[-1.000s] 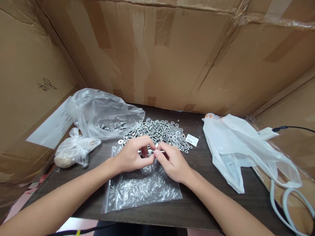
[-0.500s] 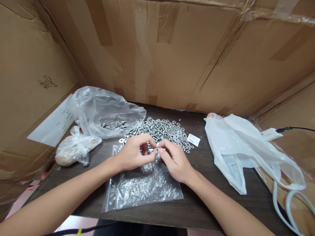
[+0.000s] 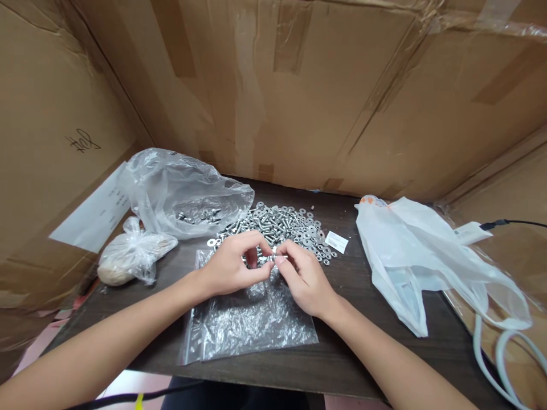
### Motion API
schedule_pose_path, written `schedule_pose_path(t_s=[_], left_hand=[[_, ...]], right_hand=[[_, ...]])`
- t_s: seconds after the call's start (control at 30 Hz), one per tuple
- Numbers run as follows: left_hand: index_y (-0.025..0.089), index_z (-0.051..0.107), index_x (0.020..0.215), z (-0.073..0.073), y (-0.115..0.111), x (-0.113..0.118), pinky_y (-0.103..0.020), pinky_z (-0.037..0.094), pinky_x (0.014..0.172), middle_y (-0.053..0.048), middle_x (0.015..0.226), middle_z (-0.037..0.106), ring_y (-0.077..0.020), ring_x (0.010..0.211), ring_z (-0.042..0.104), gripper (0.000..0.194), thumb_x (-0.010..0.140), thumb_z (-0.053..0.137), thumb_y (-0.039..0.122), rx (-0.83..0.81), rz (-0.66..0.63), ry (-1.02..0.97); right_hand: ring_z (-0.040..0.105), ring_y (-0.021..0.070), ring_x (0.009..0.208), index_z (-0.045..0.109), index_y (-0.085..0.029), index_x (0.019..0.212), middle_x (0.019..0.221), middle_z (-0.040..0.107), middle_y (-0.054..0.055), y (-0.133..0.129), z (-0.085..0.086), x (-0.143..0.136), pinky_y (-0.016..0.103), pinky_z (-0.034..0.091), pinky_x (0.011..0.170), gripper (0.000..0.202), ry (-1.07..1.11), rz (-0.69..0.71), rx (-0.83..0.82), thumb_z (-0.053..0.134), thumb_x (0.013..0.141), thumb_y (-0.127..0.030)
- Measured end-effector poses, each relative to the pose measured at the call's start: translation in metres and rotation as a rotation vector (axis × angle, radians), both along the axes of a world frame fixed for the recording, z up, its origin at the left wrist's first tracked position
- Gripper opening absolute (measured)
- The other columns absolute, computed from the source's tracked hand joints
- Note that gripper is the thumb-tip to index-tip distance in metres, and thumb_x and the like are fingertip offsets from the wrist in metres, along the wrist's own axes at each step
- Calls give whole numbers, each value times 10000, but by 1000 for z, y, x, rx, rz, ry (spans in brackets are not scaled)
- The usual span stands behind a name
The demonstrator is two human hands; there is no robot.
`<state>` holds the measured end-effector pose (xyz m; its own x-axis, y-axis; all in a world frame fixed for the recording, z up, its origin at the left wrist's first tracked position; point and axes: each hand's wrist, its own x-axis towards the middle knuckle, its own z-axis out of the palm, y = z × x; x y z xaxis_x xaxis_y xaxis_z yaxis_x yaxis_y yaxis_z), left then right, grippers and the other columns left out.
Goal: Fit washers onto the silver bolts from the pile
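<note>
My left hand (image 3: 237,263) and my right hand (image 3: 305,279) meet at the fingertips over the near edge of a heap of loose hardware. Between them is a small silvery bolt (image 3: 276,258), pinched by thumb and forefinger on both sides. Its head end seems to be at my left fingers; whether a washer or nut sits on it is too small to tell. Just beyond my hands lie many bolts (image 3: 273,222) with flat washers (image 3: 314,230) and nuts spread at the right. Under my hands is a clear zip bag (image 3: 256,324), lying flat and crinkled.
A large clear bag (image 3: 183,193) holding some bolts stands back left, with a small knotted bag (image 3: 128,256) before it. A white label (image 3: 336,242) lies right of the heap. A white plastic bag (image 3: 410,245) covers the right side. Cardboard walls (image 3: 299,102) enclose the dark table (image 3: 363,324).
Both hands stay almost in place with the bolt between them. The fingertips have shifted very slightly, and the bolt's shank shows a little more at my right fingers.
</note>
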<state>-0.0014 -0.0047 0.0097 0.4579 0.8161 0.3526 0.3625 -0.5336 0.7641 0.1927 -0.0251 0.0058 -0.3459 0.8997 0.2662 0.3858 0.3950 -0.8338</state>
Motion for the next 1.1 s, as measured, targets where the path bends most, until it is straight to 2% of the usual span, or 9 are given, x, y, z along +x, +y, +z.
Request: schedule_pose_path(t_s=[0.13,0.23,0.3,0.4,0.57,0.7,0.83,0.97,1.1], left_hand=[[165,644,823,2,0,0,-247,447,632,38,707,582,-94,591,564,37,794,667,163,19,-19,14],[162,628,807,2,-1,2,-235,452,611,36,711,587,-88,582,568,38,792,660,148,-10,-33,-6],[160,628,825,0,-2,2,-232,461,601,26,744,600,-83,573,562,39,803,654,142,37,-48,-17],[159,637,881,-5,-3,1,-236,473,586,-6,810,640,-93,593,562,40,845,633,141,257,-65,6],[172,630,905,-9,-2,0,-252,491,581,-24,846,707,-144,702,654,37,884,628,142,647,-54,151],[182,625,855,-7,-5,4,-274,465,540,0,816,725,-140,626,639,66,895,613,131,795,-59,253],[182,631,859,-7,-8,5,-279,458,543,-3,804,711,-146,634,631,64,891,593,143,731,-59,277],[174,634,881,-7,-4,3,-266,439,548,-4,777,657,-134,612,590,47,857,594,175,494,-31,238],[178,627,869,-7,3,-1,-252,421,566,22,729,590,-106,565,539,51,828,607,202,237,23,160]], right_hand=[[459,135,618,505,-192,789,692,502,-18,1,-2,0,265,337,600,242,-3,19,-39,451,1005,-288],[471,136,635,534,-186,797,712,523,-11,1,-4,-1,267,337,615,261,-20,24,2,464,1015,-312],[452,131,617,494,-190,740,677,487,-18,0,-5,-2,268,330,612,316,1,16,9,446,1025,-316],[400,123,578,408,-199,673,622,416,-29,-2,-6,-5,267,304,579,400,50,0,-41,388,1047,-340],[384,121,543,378,-202,614,572,403,-25,-3,-10,-9,273,279,547,466,51,-37,-146,352,1038,-395],[342,116,462,340,-213,507,470,346,-28,2,-14,-8,283,229,498,548,-11,-75,-330,333,1012,-426],[334,115,468,333,-211,504,469,339,-28,3,-14,-7,282,222,503,555,-37,-68,-375,332,1009,-442],[407,128,561,396,-194,614,582,449,-16,-1,-7,-5,281,259,569,468,-76,-59,-176,348,1036,-389],[434,137,600,392,-199,684,640,464,-18,-1,-2,-1,278,284,603,366,-116,-53,-38,386,1035,-299]])
